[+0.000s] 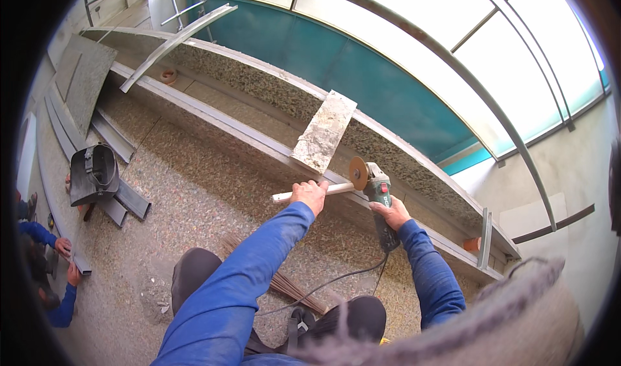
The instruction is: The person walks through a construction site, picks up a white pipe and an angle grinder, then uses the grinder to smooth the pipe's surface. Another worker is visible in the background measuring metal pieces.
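My left hand (309, 196) is closed around a narrow, light-coloured bar (339, 188), which lies roughly level over the near ledge of the trough. Closed on the body of a green and black angle grinder (381, 201) is my right hand (392, 212). The grinder's brown cutting disc (358, 172) stands at the right end of the bar; whether they touch, I cannot tell. From the grinder's lower end a dark cable (336, 280) runs down toward my knees. Just beyond my left hand, a rough pale slab (325, 132) bridges the trough.
A long stone-sided trough (213, 110) crosses ahead, with a bent metal strip (171, 45) across its left part. Left on the speckled floor are a black welding mask (94, 174) and metal profiles (132, 198). A co-worker's hands (68, 259) touch a profile. Thin rods (294, 287) lie below me.
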### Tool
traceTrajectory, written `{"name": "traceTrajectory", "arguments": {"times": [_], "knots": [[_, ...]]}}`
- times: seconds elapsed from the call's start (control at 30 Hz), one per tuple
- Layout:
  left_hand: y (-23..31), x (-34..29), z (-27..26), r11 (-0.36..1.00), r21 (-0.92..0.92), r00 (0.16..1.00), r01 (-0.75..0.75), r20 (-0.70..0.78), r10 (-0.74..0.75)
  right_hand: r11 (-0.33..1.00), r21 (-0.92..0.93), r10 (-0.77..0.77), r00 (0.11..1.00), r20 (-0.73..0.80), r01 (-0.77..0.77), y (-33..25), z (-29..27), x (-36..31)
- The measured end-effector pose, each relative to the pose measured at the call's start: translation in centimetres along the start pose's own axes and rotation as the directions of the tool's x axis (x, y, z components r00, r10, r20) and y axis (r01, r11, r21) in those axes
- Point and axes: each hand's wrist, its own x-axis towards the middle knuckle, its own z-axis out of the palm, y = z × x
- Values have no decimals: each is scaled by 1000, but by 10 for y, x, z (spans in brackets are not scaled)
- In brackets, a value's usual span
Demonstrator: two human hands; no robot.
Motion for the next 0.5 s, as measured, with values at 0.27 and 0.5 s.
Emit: {"name": "traceTrajectory", "arguments": {"times": [0.27, 0.5], "knots": [[-1, 0, 1, 1000, -3, 1000, 10, 3, -10, 989, 136, -53, 998, -19, 55, 15, -2, -7], [-2, -10, -8, 847, -483, 956, 223, 278, -94, 809, 587, 136, 982, -128, -35, 1, -13, -30]]}}
